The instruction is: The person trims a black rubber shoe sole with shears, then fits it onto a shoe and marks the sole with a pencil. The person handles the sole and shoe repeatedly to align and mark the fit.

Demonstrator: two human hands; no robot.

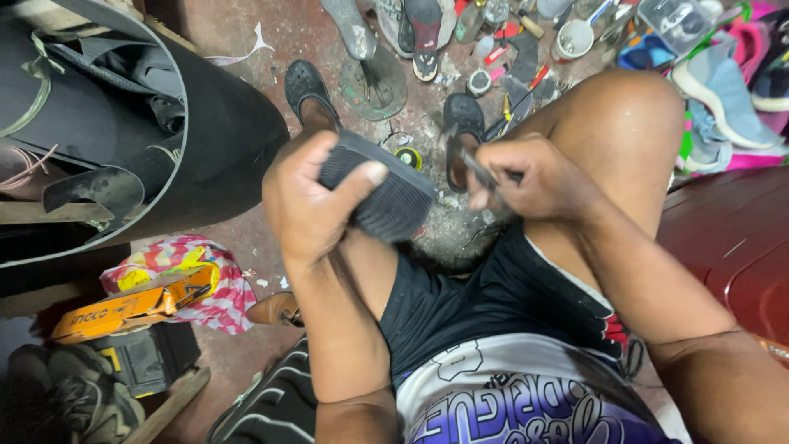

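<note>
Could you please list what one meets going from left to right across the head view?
Black rubber roll → orange box → left hand → ribbed black sole → right hand with a thin tool → red surface.

This is a small shoe repair workshop. The person sits low over a bare, dirty floor (pixel 246 49). A metal shoe stand (pixel 370 70) stands on it, the kind a shoe goes over to be fixed. Shoes and sneakers (pixel 723 90) lie in a heap nearby, with little tools, tubes and a cup (pixel 573 39) scattered about. Big rolls of black rubber sheet (pixel 123 123) lean at one side, next to an orange tool box (pixel 131 306).
</note>
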